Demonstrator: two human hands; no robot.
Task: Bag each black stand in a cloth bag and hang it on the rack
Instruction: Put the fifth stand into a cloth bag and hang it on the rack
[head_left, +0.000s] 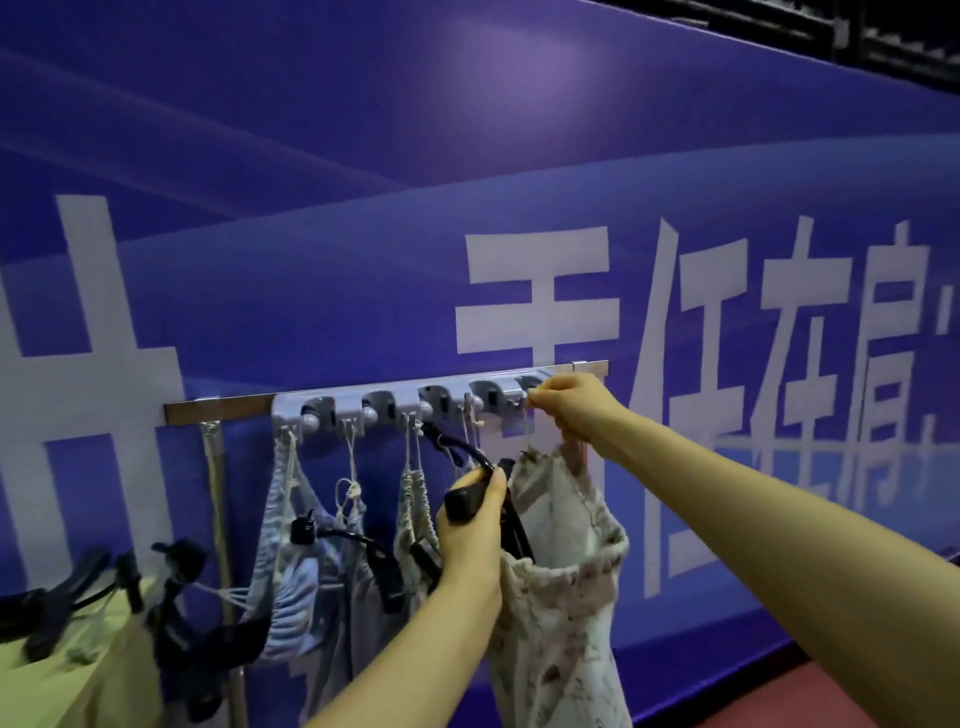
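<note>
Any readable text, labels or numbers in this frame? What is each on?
"任在肩": large white characters on the blue banner.
The white character just before them: lower part hidden by the rack and the right hand, not surely readable.
White character at far left: cut by the frame edge, unreadable.
No text shows on the rack or the cloth bags.
</note>
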